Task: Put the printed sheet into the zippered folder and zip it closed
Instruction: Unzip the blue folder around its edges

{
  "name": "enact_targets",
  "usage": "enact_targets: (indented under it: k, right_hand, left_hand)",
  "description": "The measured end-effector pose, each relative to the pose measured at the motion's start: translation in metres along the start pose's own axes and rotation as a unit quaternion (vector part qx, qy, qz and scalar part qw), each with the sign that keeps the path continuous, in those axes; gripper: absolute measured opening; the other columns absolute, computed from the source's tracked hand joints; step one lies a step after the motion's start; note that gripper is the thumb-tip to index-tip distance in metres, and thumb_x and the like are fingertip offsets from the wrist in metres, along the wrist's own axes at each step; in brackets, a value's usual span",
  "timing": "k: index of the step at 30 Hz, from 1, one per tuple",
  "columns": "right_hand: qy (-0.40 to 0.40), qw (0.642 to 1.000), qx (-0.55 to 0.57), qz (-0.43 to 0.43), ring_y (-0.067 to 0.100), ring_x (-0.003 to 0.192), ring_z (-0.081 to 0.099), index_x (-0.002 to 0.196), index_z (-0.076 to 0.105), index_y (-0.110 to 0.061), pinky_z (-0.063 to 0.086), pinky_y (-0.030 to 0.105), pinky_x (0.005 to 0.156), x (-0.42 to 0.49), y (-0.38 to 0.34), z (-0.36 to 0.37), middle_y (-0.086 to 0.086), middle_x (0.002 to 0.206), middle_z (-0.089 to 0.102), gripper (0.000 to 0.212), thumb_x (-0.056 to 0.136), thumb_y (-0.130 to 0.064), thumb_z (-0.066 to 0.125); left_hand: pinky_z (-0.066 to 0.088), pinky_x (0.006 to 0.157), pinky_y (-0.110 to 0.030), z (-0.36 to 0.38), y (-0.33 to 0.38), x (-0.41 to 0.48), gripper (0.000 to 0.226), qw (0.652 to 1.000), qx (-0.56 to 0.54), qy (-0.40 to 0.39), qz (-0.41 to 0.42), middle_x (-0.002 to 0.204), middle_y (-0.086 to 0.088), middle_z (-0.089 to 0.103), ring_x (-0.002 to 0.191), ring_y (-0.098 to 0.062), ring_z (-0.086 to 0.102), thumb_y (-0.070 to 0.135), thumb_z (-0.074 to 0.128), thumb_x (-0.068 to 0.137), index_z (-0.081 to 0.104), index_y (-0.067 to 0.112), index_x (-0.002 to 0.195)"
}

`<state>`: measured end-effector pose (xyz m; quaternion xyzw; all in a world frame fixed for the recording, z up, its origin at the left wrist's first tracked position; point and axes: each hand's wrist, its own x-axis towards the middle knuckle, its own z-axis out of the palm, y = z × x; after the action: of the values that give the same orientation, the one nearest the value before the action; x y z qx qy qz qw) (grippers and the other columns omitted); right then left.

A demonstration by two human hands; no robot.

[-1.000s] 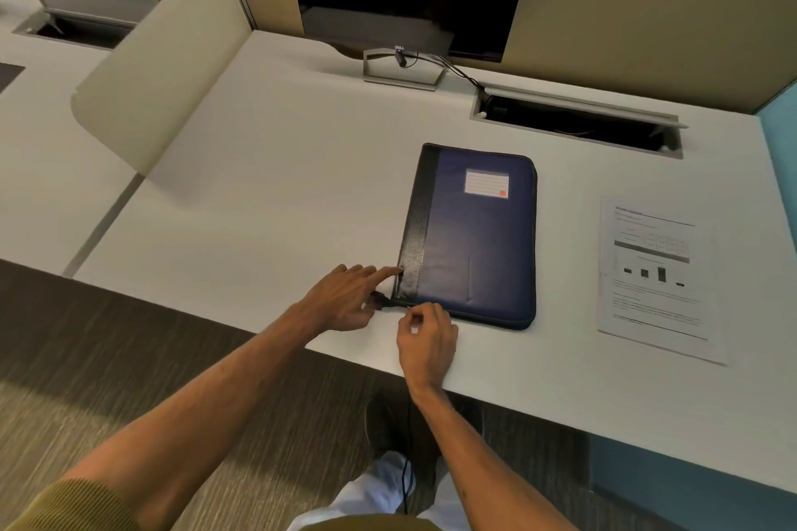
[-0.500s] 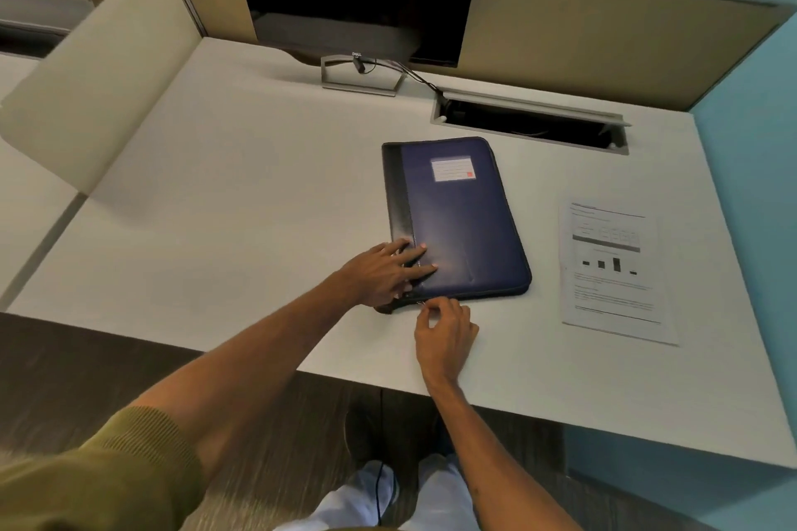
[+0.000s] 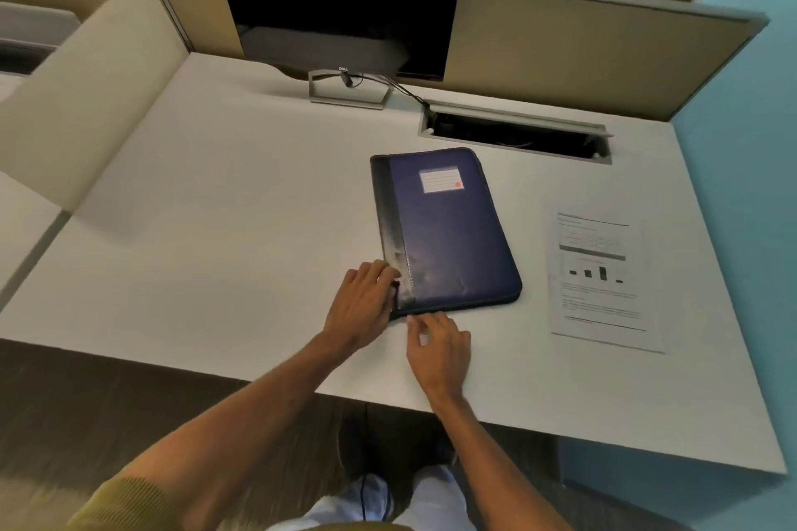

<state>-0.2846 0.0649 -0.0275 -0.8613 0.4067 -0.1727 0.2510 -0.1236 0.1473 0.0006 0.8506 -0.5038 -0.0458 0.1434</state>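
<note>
The navy zippered folder (image 3: 448,228) with a black spine and a white label lies closed on the white desk (image 3: 215,228). My left hand (image 3: 364,302) holds its near left corner, fingers curled against the spine. My right hand (image 3: 440,345) is just in front of the folder's near edge, thumb and forefinger pinching at the zipper close to that corner; the pull itself is hidden under the fingertips. The printed sheet (image 3: 599,276), with text and a small bar chart, lies flat on the desk to the right of the folder, apart from both hands.
A dark monitor (image 3: 340,0) on a metal stand stands at the back of the desk. An open cable slot (image 3: 517,134) is behind the folder. A beige divider (image 3: 86,99) borders the left side, a blue wall (image 3: 742,185) the right.
My left hand slid off the folder's cover to its near left corner and curled there. My right hand stayed at the near edge. The head view shifted slightly.
</note>
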Motion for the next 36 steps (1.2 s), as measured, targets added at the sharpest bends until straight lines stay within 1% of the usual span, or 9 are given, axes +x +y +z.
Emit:
enact_targets:
  k: [2, 4, 7, 11, 16, 20, 24, 30, 36]
  right_hand:
    - [0.011, 0.999, -0.017, -0.044, 0.011, 0.08, 0.065, 0.101, 0.077, -0.022, 0.053, 0.032, 0.074, 0.014, 0.009, -0.014, -0.006, 0.094, 0.075, 0.015, 0.099, -0.034, 0.069]
    - [0.014, 0.995, -0.032, -0.095, 0.014, 0.085, 0.065, 0.104, 0.076, -0.021, 0.051, 0.03, 0.078, 0.034, 0.018, -0.026, -0.004, 0.097, 0.075, 0.011, 0.097, -0.028, 0.07]
    - [-0.064, 0.975, -0.075, -0.198, 0.019, 0.114, 0.061, 0.128, 0.068, -0.024, 0.048, 0.034, 0.096, 0.066, 0.029, -0.037, -0.003, 0.127, 0.068, 0.037, 0.091, -0.026, 0.071]
    - [-0.22, 0.914, -0.164, -0.3, 0.024, 0.155, 0.029, 0.162, 0.033, -0.033, 0.024, 0.054, 0.127, 0.097, 0.035, -0.042, -0.001, 0.169, 0.034, 0.077, 0.093, -0.039, 0.067]
    - [-0.235, 0.881, -0.226, -0.343, 0.032, 0.148, 0.041, 0.157, 0.045, -0.03, 0.043, 0.056, 0.117, 0.107, 0.025, -0.039, 0.003, 0.165, 0.041, 0.073, 0.092, -0.044, 0.075]
    - [-0.236, 0.865, -0.244, -0.37, 0.037, 0.142, 0.048, 0.152, 0.051, -0.027, 0.048, 0.055, 0.109, 0.109, 0.02, -0.04, 0.006, 0.16, 0.047, 0.068, 0.091, -0.044, 0.076]
    - [-0.26, 0.843, -0.272, -0.384, 0.035, 0.14, 0.051, 0.152, 0.051, -0.027, 0.051, 0.052, 0.105, 0.115, 0.014, -0.047, 0.006, 0.159, 0.049, 0.065, 0.093, -0.046, 0.072]
    - [-0.282, 0.841, -0.277, -0.369, 0.033, 0.136, 0.057, 0.151, 0.053, -0.028, 0.058, 0.05, 0.096, 0.115, 0.015, -0.051, 0.006, 0.157, 0.053, 0.066, 0.093, -0.051, 0.071]
    - [-0.272, 0.839, -0.279, -0.381, 0.029, 0.132, 0.061, 0.154, 0.051, -0.025, 0.063, 0.046, 0.086, 0.115, 0.01, -0.059, 0.006, 0.158, 0.051, 0.063, 0.097, -0.049, 0.064]
  left_hand:
    - [0.047, 0.083, -0.036, 0.009, 0.011, -0.028, 0.015, 0.994, -0.048, 0.071, -0.068, 0.111, 0.005, 0.057, 0.095, -0.019, 0.053, 0.034, 0.051, 0.105, 0.055, 0.023, 0.114]
    - [0.046, 0.075, -0.033, 0.02, 0.025, -0.049, 0.016, 0.987, -0.075, 0.077, -0.119, 0.097, 0.01, 0.057, 0.084, -0.013, 0.048, 0.043, 0.055, 0.102, 0.053, 0.027, 0.1]
    - [0.043, 0.075, -0.027, 0.039, 0.048, -0.065, 0.026, 0.972, -0.097, 0.057, -0.205, 0.099, 0.016, 0.062, 0.086, -0.008, 0.048, 0.059, 0.055, 0.099, 0.056, 0.033, 0.098]
    - [0.05, 0.082, -0.032, 0.05, 0.09, -0.062, 0.034, 0.915, -0.156, 0.077, -0.364, 0.103, 0.018, 0.064, 0.094, -0.009, 0.055, 0.067, 0.058, 0.096, 0.061, 0.036, 0.109]
    - [0.033, 0.086, -0.03, 0.051, 0.136, -0.034, 0.032, 0.826, -0.209, 0.147, -0.502, 0.103, 0.01, 0.065, 0.096, -0.011, 0.056, 0.054, 0.069, 0.095, 0.065, 0.028, 0.114]
    - [0.032, 0.085, -0.031, 0.062, 0.145, -0.02, 0.021, 0.797, -0.205, 0.183, -0.538, 0.102, 0.009, 0.069, 0.097, -0.013, 0.058, 0.043, 0.071, 0.098, 0.069, 0.026, 0.109]
    - [0.04, 0.079, -0.034, 0.066, 0.146, -0.021, 0.007, 0.812, -0.174, 0.189, -0.524, 0.094, 0.011, 0.068, 0.087, -0.012, 0.057, 0.034, 0.066, 0.1, 0.065, 0.027, 0.1]
    - [0.044, 0.077, -0.034, 0.061, 0.129, -0.035, 0.013, 0.894, -0.053, 0.14, -0.421, 0.099, 0.005, 0.068, 0.085, -0.015, 0.06, 0.035, 0.061, 0.102, 0.064, 0.023, 0.107]
    - [0.045, 0.074, -0.037, 0.057, 0.107, -0.047, 0.018, 0.914, 0.007, 0.099, -0.394, 0.094, 0.002, 0.066, 0.08, -0.017, 0.056, 0.038, 0.054, 0.104, 0.062, 0.021, 0.106]
